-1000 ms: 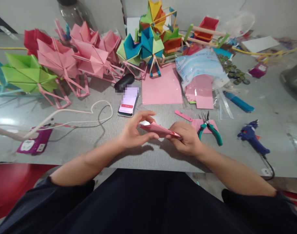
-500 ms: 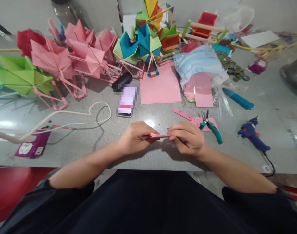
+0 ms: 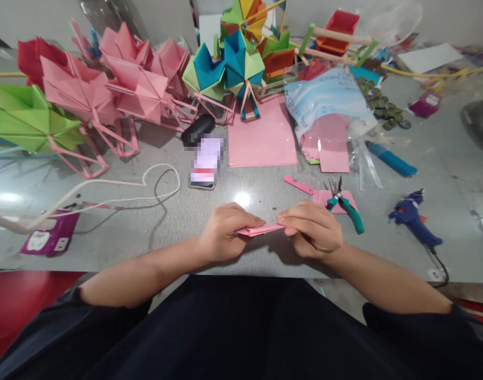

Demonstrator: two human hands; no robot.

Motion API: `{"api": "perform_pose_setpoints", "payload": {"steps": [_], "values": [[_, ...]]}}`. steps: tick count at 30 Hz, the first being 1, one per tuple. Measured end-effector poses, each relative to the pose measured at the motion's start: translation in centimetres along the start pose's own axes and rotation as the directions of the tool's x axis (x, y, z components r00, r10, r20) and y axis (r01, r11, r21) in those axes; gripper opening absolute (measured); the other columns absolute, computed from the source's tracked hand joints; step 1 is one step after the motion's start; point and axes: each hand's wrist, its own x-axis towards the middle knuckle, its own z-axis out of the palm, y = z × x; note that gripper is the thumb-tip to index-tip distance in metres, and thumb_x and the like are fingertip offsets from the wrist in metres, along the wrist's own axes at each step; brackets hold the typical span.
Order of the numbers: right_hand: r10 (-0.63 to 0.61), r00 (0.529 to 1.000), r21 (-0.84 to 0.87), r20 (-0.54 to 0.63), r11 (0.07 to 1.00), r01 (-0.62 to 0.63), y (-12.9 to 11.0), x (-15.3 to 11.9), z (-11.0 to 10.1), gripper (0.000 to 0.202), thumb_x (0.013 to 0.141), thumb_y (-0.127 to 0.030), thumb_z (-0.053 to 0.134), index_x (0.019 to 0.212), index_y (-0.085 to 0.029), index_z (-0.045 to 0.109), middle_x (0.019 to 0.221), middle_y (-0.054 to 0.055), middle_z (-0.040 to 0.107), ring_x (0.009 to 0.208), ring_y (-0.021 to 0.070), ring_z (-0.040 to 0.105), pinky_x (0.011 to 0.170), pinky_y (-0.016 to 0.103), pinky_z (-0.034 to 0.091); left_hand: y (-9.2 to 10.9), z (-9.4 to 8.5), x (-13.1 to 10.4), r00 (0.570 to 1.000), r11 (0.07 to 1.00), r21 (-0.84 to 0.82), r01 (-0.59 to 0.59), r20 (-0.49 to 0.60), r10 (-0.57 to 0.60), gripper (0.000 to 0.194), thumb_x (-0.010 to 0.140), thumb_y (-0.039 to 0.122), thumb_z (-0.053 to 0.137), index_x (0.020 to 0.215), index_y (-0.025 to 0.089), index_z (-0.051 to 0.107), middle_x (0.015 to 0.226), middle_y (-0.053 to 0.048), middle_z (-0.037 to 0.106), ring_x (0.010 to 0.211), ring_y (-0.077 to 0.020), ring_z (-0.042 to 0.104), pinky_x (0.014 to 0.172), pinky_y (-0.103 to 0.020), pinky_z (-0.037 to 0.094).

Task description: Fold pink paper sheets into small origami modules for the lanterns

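Observation:
A folded piece of pink paper [image 3: 262, 229] spans the gap between my two hands, near the table's front edge. My left hand [image 3: 229, 232] pinches its left end, and my right hand [image 3: 312, 227] grips the right end between thumb and fingers. Beyond my right hand, green-handled pliers [image 3: 349, 211] lie on a small pink sheet [image 3: 322, 197]. A pink folding knife or similar slim tool [image 3: 299, 184] rests just left of them. Farther back is a stack of large pink sheets [image 3: 261, 142].
Folded paper models [image 3: 140, 92] line the back left. A phone [image 3: 207, 161], a white cable [image 3: 102, 182] and a purple box [image 3: 53, 232] lie to the left. At right are a blue glue gun [image 3: 415, 219], a blue cutter [image 3: 394, 160] and a plastic bag [image 3: 326, 100].
Both hands have come slightly nearer the front edge, my right one also a little rightward. The pink paper has tilted, showing more of its face. The view has shifted slightly.

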Motion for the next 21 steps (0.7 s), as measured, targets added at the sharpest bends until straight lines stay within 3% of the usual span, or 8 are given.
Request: {"api": "perform_pose_setpoints", "payload": {"steps": [5, 11, 16, 21], "values": [[0.02, 0.999, 0.027, -0.035, 0.999, -0.019, -0.17, 0.04, 0.14, 0.017, 0.107, -0.021, 0.062, 0.107, -0.021, 0.079, 0.082, 0.005, 0.081, 0.064, 0.0191, 0.075, 0.054, 0.033, 0.057, 0.11, 0.39, -0.32, 0.998, 0.998, -0.031, -0.062, -0.007, 0.061, 0.019, 0.098, 0.015, 0.068, 0.116, 0.021, 0.071, 0.097, -0.006, 0.086, 0.077, -0.0191, 0.082, 0.077, -0.034, 0.064], [0.068, 0.998, 0.033, -0.009, 0.997, -0.067, -0.47, -0.12, -0.22, 0.022, 0.105, -0.019, 0.063, 0.117, -0.025, 0.08, 0.085, 0.004, 0.083, 0.066, 0.0203, 0.077, 0.058, 0.035, 0.06, 0.33, 0.28, -0.19, 0.998, 0.996, -0.06, -0.066, -0.011, 0.065, 0.004, 0.108, 0.018, 0.058, 0.109, 0.02, 0.06, 0.111, -0.014, 0.086, 0.079, -0.0186, 0.08, 0.07, -0.032, 0.06], [0.092, 0.995, 0.027, -0.048, 0.996, -0.09, -0.53, -0.42, -0.15, 0.024, 0.104, -0.017, 0.063, 0.118, -0.025, 0.08, 0.086, 0.003, 0.083, 0.067, 0.0212, 0.078, 0.06, 0.036, 0.062, 0.17, 0.33, -0.06, 0.994, 0.993, -0.03, -0.111, -0.002, 0.111, 0.004, 0.107, 0.017, 0.057, 0.106, 0.021, 0.058, 0.117, -0.016, 0.085, 0.08, -0.0194, 0.081, 0.073, -0.034, 0.061], [0.112, 0.988, 0.049, -0.102, 0.993, -0.108, -0.26, -0.64, 0.27, 0.019, 0.103, -0.017, 0.063, 0.108, -0.025, 0.079, 0.077, 0.002, 0.08, 0.065, 0.0222, 0.076, 0.056, 0.036, 0.06, -0.07, 0.53, -0.08, 0.993, 0.993, 0.004, -0.121, 0.015, 0.121, 0.023, 0.098, 0.008, 0.058, 0.117, 0.019, 0.063, 0.111, -0.012, 0.086, 0.083, -0.0203, 0.083, 0.077, -0.035, 0.062]]}}
